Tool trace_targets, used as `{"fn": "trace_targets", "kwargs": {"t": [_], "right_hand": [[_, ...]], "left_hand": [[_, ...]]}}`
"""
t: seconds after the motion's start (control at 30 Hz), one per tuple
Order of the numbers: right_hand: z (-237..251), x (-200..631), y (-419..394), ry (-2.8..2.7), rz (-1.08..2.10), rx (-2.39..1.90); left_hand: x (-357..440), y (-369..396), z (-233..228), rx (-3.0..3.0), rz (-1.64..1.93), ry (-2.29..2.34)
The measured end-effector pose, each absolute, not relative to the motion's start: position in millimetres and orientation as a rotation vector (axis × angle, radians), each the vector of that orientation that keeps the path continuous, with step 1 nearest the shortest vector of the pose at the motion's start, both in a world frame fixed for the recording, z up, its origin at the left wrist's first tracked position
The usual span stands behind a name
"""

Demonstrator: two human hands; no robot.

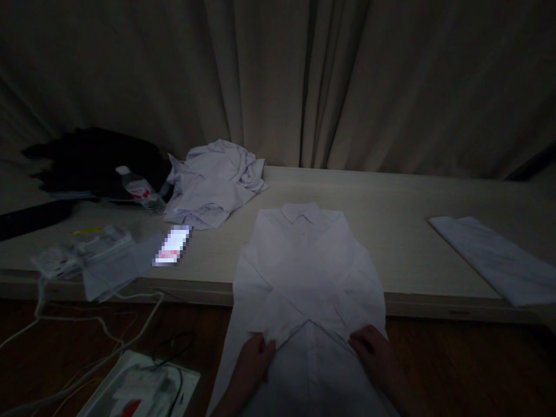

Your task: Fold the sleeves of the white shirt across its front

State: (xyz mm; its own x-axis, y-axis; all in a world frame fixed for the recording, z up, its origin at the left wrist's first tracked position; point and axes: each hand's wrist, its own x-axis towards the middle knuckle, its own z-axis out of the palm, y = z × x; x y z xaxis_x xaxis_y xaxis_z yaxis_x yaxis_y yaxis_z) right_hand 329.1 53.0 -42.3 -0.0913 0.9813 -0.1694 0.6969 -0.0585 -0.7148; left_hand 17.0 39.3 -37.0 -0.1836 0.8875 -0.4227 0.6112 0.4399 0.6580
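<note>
A white collared shirt (pixel 306 260) lies face down on the pale table (pixel 408 231), its sleeves crossed over the back and its lower part hanging past the front edge. My left hand (pixel 252 362) rests on the shirt at the end of one crossed sleeve, fingers curled on the cloth. My right hand (pixel 376 353) presses the shirt at the other sleeve end. Whether either hand pinches the fabric is unclear in the dim light.
A crumpled white garment (pixel 215 182) lies at the back left beside a plastic bottle (pixel 139 190) and a dark bag (pixel 95 159). A lit phone (pixel 172 245), plastic packets (pixel 104 255) and cables (pixel 87 341) sit left. A folded white cloth (pixel 495 255) lies right. Curtains hang behind.
</note>
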Motion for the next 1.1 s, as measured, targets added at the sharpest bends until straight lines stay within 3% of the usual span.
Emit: {"fn": "trace_targets", "kwargs": {"t": [0.4, 0.63, 0.9, 1.1], "right_hand": [[-37.7, 324.0, 45.4, -1.906, 0.842, -1.778], [-46.5, 367.1, 51.9, -1.65, 0.707, -1.94], [-45.6, 380.4, 70.9, -1.571, 0.983, -2.089], [-49.2, 366.7, 70.5, -1.651, 0.982, -2.06]], "left_hand": [[15.2, 33.6, -36.8, 1.134, 0.601, 1.756], [-51.2, 10.2, -29.0, 0.934, 0.769, 1.907], [-55.5, 38.2, -15.8, 1.094, 0.555, 1.997], [-35.0, 61.2, -11.4, 1.297, 0.421, 2.03]]}}
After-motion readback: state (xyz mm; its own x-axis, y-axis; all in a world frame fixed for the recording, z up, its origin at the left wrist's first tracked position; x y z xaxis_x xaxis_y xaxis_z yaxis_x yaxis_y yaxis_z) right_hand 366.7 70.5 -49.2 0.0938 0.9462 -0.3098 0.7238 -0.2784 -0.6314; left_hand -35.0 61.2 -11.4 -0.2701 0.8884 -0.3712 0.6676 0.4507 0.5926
